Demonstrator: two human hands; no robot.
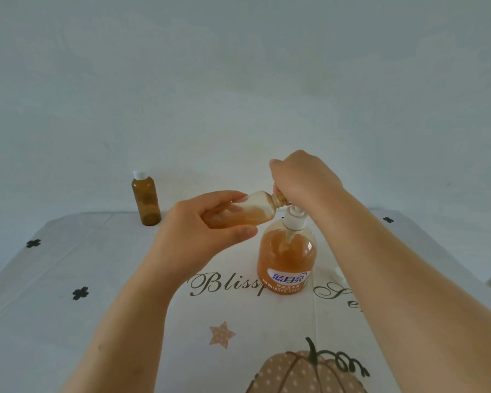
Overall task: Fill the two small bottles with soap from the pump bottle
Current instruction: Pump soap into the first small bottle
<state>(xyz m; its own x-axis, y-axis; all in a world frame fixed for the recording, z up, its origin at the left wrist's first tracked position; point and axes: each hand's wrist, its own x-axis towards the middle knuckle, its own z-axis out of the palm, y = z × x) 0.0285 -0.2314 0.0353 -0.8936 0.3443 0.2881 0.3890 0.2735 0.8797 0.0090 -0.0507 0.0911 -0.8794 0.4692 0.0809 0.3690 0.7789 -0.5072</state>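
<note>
Bottle [255, 209], uncapped, tipped almost level in the air, pale soap smeared inside, mouth right at the nozzle of the pump bottle [287, 259]. Gripped at the base end by the left hand [199, 231], fingers curled over the top, thumb underneath. Right hand [304, 180] cupped down over the pump head, fingers curled round it, tips hidden. Pump bottle upright on the tablecloth [97, 279], mostly full of orange soap. Capped bottle [146, 201] upright at the far edge, to the left, well apart.
</note>
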